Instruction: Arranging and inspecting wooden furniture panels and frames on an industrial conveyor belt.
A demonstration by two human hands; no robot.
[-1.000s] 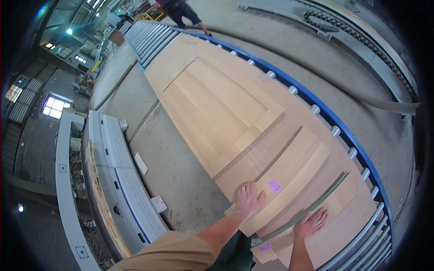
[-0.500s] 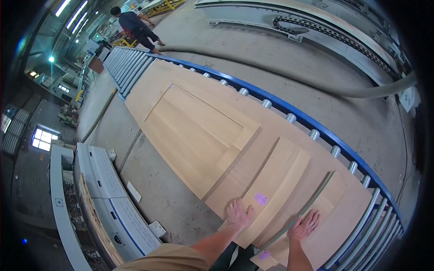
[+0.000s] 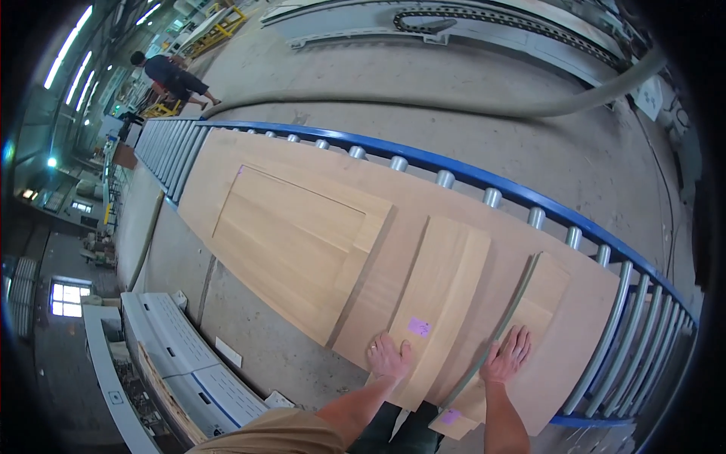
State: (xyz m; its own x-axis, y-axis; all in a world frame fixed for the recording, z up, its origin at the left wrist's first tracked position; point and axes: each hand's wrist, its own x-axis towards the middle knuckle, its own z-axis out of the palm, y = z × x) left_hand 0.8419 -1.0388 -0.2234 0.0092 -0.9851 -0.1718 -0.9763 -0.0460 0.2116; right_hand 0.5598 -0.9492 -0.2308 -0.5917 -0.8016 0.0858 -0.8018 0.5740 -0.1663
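Observation:
Fingers spread, my left hand (image 3: pixel 389 357) rests at the left edge of a wide pale wood board (image 3: pixel 446 280), its thumb beside a purple sticker (image 3: pixel 418 327). My right hand (image 3: pixel 507 356) lies flat, fingers stretched, on a narrower wood piece (image 3: pixel 546 284) with a greenish long edge. Neither hand is wrapped round anything. A second purple sticker (image 3: pixel 451 417) marks the narrower piece's near end. Left of the boards lies a large framed wood panel (image 3: pixel 295 234). All of these rest on a big brownish sheet (image 3: pixel 393 166).
Under the sheet runs a roller conveyor with a blue side rail (image 3: pixel 469 171) and bare rollers (image 3: pixel 639 348) at right. White-grey cabinets (image 3: pixel 174 348) stand at lower left. A thick hose (image 3: pixel 423 104) crosses the floor before a long machine (image 3: pixel 484 34). Another person (image 3: pixel 174 78) is far left.
My view has turned, so the conveyor and far person sit further left in the picture. Both hands stay on the same boards, with no clear movement of the boards on the sheet.

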